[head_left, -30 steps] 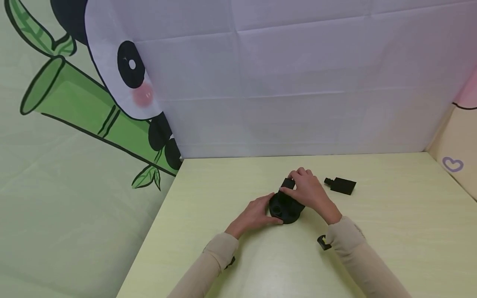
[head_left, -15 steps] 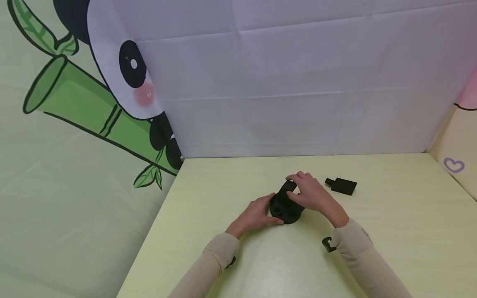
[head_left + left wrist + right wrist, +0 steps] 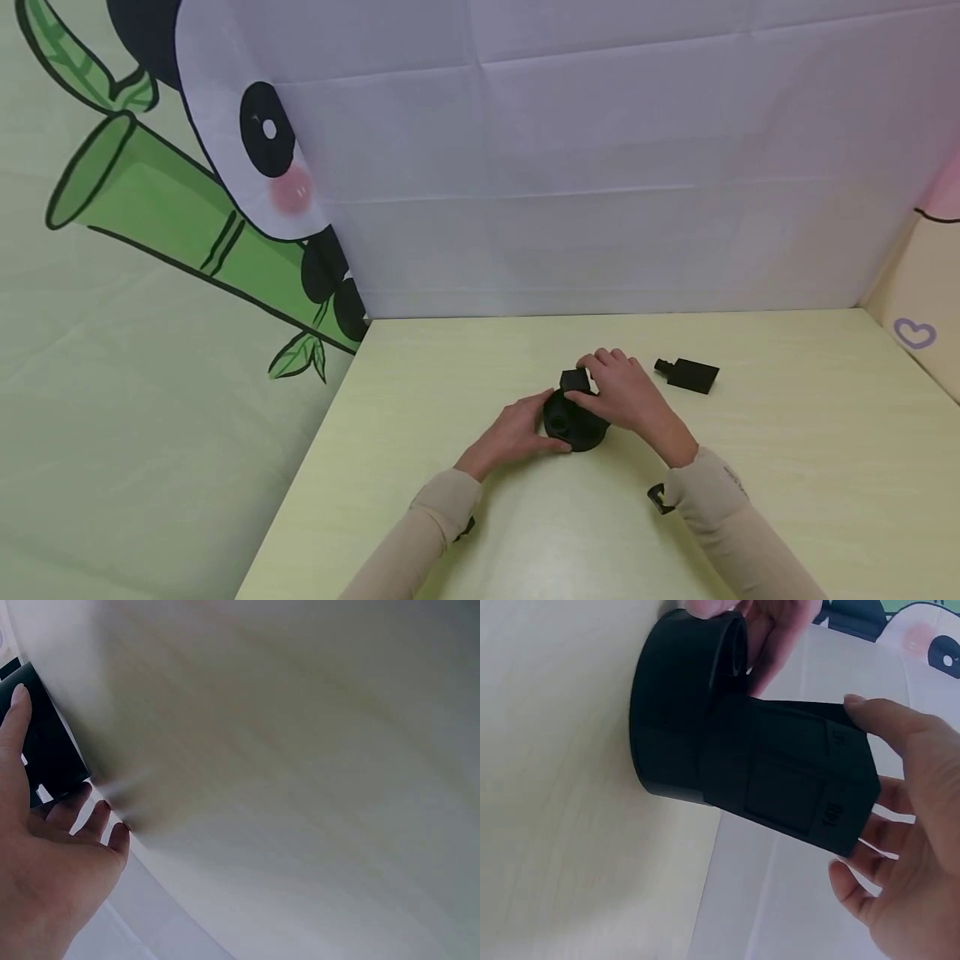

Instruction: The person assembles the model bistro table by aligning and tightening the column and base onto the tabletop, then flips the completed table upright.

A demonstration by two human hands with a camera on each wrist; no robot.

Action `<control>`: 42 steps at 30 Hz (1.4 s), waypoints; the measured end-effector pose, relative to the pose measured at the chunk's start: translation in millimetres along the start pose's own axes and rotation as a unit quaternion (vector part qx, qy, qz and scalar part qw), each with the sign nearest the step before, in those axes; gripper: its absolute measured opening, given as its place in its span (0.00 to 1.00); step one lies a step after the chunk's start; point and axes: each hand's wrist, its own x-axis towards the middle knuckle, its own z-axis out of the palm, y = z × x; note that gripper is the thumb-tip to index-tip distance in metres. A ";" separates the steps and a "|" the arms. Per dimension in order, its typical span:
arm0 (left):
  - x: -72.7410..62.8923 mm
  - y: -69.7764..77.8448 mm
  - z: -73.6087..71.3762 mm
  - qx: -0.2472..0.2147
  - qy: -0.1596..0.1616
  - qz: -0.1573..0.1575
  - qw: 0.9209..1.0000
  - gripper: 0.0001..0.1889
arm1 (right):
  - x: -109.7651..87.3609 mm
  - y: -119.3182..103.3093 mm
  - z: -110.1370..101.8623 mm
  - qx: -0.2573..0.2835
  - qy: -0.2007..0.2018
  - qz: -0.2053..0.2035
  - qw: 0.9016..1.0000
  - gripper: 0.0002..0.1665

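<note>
A round black base [image 3: 573,437] with a hole in its top stands on the table. My left hand [image 3: 517,427] grips it at its left side, thumb at the near edge and fingers at the far edge. Rising from the base is an angular black block [image 3: 795,776] with raised panels and small raised numbers on its face. My right hand [image 3: 626,396] pinches this block near its free end, thumb on one side and fingers on the other. In the right wrist view the block's lower end sits against the top of the base [image 3: 671,712]; the joint itself is hidden.
A flat black piece with a narrow neck [image 3: 692,376] lies on the table [image 3: 810,450], right of my right hand. White cloth [image 3: 600,167] hangs along the table's back edge. A printed green cloth [image 3: 112,400] hangs at the left.
The block has turned on the base, from slanting up to the right to standing more squarely. My right hand moved slightly right, then back left with it. My left hand stays put.
</note>
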 end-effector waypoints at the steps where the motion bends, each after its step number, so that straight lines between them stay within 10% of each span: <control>1: 0.1 -0.4 0.3 0.001 -0.001 -0.002 1.000 0.49 | -0.1 -0.8 0.7 -0.003 0.003 0.003 1.000 0.30; 35: -0.6 1.9 -6.3 -0.012 -0.004 0.015 1.000 0.47 | -2.5 -19.2 14.1 -0.063 0.058 0.060 0.994 0.31; 42: 0.1 0.3 -4.0 -0.005 -0.004 0.017 1.000 0.48 | 2.5 -17.6 9.4 0.002 0.008 0.042 0.999 0.32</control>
